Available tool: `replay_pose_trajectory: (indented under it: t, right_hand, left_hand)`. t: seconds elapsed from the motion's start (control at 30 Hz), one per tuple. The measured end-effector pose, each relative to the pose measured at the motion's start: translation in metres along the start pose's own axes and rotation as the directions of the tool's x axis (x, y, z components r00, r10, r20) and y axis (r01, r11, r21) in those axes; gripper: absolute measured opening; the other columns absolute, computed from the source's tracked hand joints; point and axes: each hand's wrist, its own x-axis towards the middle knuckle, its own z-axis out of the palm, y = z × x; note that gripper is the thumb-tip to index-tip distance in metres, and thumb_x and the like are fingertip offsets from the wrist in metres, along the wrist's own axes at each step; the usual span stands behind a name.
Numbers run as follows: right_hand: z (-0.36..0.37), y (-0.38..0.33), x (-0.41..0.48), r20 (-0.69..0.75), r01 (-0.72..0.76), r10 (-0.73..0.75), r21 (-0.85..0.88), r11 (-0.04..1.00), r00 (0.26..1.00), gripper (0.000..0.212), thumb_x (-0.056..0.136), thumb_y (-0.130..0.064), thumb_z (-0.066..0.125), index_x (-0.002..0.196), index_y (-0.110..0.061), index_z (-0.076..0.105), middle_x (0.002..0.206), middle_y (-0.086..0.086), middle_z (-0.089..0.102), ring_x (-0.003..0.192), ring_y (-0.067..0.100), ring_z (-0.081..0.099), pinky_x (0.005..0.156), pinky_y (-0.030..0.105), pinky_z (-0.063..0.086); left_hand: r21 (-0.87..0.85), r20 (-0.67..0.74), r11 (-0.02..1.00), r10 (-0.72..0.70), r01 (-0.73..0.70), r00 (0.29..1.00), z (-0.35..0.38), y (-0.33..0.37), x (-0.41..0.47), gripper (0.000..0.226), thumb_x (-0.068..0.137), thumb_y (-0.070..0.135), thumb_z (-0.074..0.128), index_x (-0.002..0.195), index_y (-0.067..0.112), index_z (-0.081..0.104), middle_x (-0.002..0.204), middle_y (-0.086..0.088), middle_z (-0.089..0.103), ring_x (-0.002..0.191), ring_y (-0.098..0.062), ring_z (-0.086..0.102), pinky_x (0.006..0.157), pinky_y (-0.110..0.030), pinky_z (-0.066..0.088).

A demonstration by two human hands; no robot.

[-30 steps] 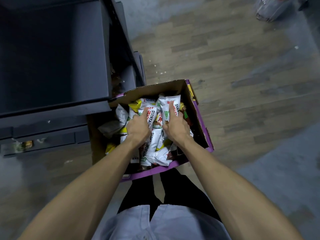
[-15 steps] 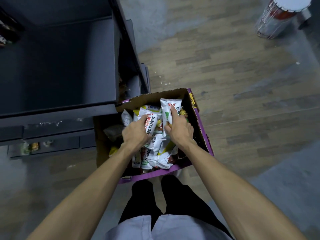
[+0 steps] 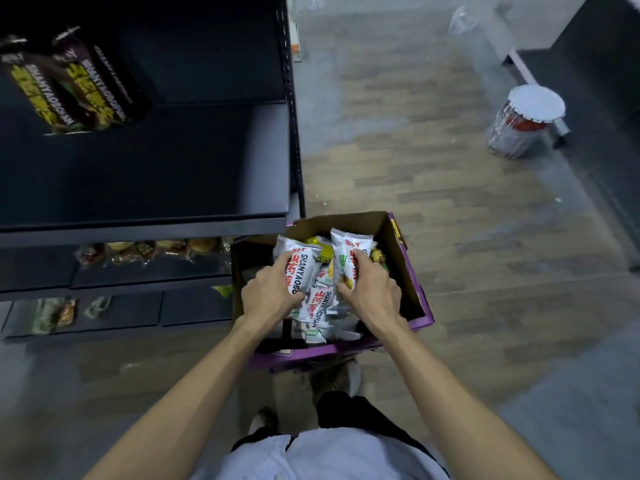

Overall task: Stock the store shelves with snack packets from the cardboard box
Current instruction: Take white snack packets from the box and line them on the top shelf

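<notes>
An open cardboard box [image 3: 408, 271] with purple sides stands on the floor at the foot of a dark shelf unit [image 3: 194, 188]. It holds several white snack packets with red lettering. My left hand [image 3: 268, 294] grips one white packet [image 3: 300, 268] and lifts its top end above the pile. My right hand [image 3: 372, 292] grips a second white packet [image 3: 348, 254], also raised. More packets [image 3: 320, 306] lie underneath, between my hands.
Dark packets with yellow print [image 3: 69, 88] stand on an upper shelf at the left. Wrapped goods [image 3: 145, 249] lie on the lower shelves. A white-lidded bin [image 3: 523, 123] sits on the wooden floor at the right, near a dark counter [image 3: 609, 64].
Both hands have closed on a packet each and raised them out of the pile. The view has tilted up, showing more of the shelves and the bin.
</notes>
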Motion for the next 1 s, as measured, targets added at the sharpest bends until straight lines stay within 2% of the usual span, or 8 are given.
replay_pose_trajectory:
  t: [0.13,0.23,0.33,0.53,0.6,0.7,0.83,1.0]
  right_hand:
    - [0.006,-0.034,-0.029,-0.027,0.004,-0.004,-0.014,1.0,1.0,0.066,0.083,-0.046,0.068,0.14,-0.032,0.04,0.114,0.008,0.064,0.1,0.034,0.065,0.079,0.038,0.05]
    - [0.014,-0.061,-0.057,-0.047,0.013,-0.014,-0.028,1.0,0.999,0.068,0.083,-0.046,0.069,0.143,-0.032,0.038,0.117,0.008,0.063,0.102,0.033,0.063,0.078,0.037,0.049]
    - [0.021,-0.091,-0.086,-0.085,0.043,-0.046,-0.033,0.999,0.995,0.069,0.084,-0.046,0.07,0.143,-0.03,0.038,0.114,0.007,0.064,0.1,0.031,0.064,0.076,0.037,0.049]
    - [0.016,-0.157,-0.134,-0.218,0.16,-0.158,-0.005,0.987,0.963,0.068,0.079,-0.045,0.07,0.139,-0.032,0.041,0.106,0.003,0.065,0.093,0.027,0.064,0.076,0.037,0.053]
    - [0.005,-0.178,-0.145,-0.26,0.207,-0.204,-0.017,0.978,0.944,0.066,0.08,-0.045,0.068,0.139,-0.032,0.041,0.104,0.003,0.064,0.093,0.027,0.063,0.072,0.035,0.05]
    - [-0.018,-0.209,-0.156,-0.339,0.284,-0.285,-0.055,0.957,0.897,0.053,0.08,-0.045,0.067,0.126,-0.031,0.045,0.097,0.002,0.063,0.086,0.029,0.063,0.064,0.032,0.041]
    - [-0.06,-0.249,-0.164,-0.414,0.375,-0.363,-0.057,0.925,0.835,0.044,0.079,-0.043,0.067,0.115,-0.03,0.046,0.089,-0.001,0.06,0.077,0.027,0.061,0.063,0.034,0.049]
    - [-0.122,-0.291,-0.177,-0.51,0.478,-0.441,-0.065,0.876,0.739,0.053,0.078,-0.045,0.073,0.121,-0.031,0.044,0.093,0.0,0.06,0.081,0.027,0.064,0.07,0.041,0.056]
  left_hand:
    - [-0.107,-0.012,0.993,0.045,-0.046,0.999,-0.02,-0.029,-0.021,0.075,0.069,0.046,0.074,0.132,0.043,0.034,0.104,0.005,0.067,0.085,-0.021,0.065,0.068,-0.038,0.057]
    - [-0.061,-0.05,0.996,0.065,-0.068,0.997,-0.034,-0.055,-0.041,0.077,0.075,0.048,0.07,0.141,0.037,0.032,0.112,0.0,0.065,0.095,-0.027,0.064,0.069,-0.036,0.052]
    - [-0.129,-0.098,0.989,0.064,-0.077,0.993,-0.054,-0.082,-0.065,0.077,0.074,0.046,0.069,0.141,0.041,0.031,0.118,-0.001,0.066,0.102,-0.031,0.064,0.077,-0.04,0.053]
    - [-0.156,-0.281,0.977,0.097,-0.146,0.955,-0.109,-0.127,-0.106,0.075,0.077,0.043,0.068,0.142,0.043,0.031,0.114,-0.001,0.065,0.099,-0.03,0.064,0.081,-0.043,0.053]
    - [-0.155,-0.355,0.975,0.097,-0.161,0.93,-0.131,-0.137,-0.115,0.076,0.075,0.042,0.069,0.141,0.043,0.032,0.109,0.001,0.064,0.095,-0.028,0.064,0.078,-0.041,0.052]
    - [-0.155,-0.466,0.967,0.109,-0.202,0.878,-0.166,-0.148,-0.126,0.074,0.075,0.042,0.068,0.139,0.043,0.032,0.098,0.004,0.062,0.088,-0.024,0.063,0.071,-0.037,0.05]
    - [-0.171,-0.585,0.942,0.139,-0.288,0.799,-0.218,-0.149,-0.138,0.072,0.075,0.04,0.069,0.136,0.04,0.032,0.094,0.003,0.06,0.083,-0.02,0.061,0.07,-0.037,0.053]
    - [-0.105,-0.726,0.92,0.188,-0.377,0.661,-0.286,-0.135,-0.162,0.071,0.076,0.037,0.074,0.136,0.033,0.036,0.094,0.001,0.059,0.08,-0.018,0.061,0.067,-0.034,0.056]
